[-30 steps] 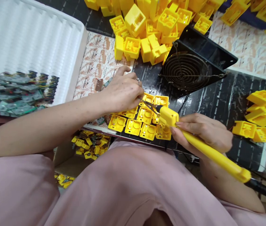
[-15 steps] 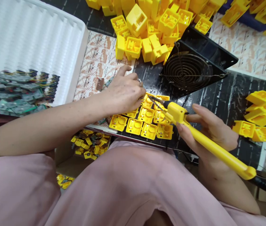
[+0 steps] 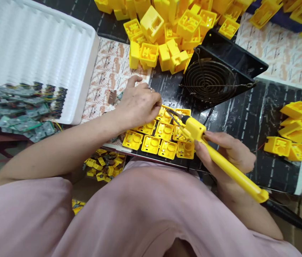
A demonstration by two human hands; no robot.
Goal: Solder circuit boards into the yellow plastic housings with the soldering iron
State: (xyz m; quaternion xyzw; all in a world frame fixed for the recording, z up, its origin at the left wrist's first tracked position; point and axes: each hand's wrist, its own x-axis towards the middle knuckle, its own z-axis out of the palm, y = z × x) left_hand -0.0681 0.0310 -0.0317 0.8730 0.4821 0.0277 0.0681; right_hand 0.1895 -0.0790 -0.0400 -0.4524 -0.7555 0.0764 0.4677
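My right hand (image 3: 225,153) is closed around the yellow handle of a soldering iron (image 3: 228,169), which slants from lower right to upper left. Its dark tip and a thin metal guide point into one of the small yellow plastic cases (image 3: 164,115). Several such open cases (image 3: 151,143) lie in rows near the table's front edge. Over the left end of the back row is my left hand (image 3: 140,103), its fingertips pinched together close to the iron's tip while one finger sticks out. Whatever those fingertips hold is hidden.
A black fan (image 3: 209,80) with a wire guard stands behind the cases. Beyond it is a heap of yellow housings (image 3: 151,25); several more housings (image 3: 300,130) sit at the right. On the left, a white foam tray (image 3: 86,71) holds circuit boards (image 3: 19,107). Below the edge are yellow parts (image 3: 105,164).
The soldering iron and my right hand have shifted slightly left, the tip staying at the back-row cases. My left hand has moved a little left, still pinched. The view has shifted slightly.
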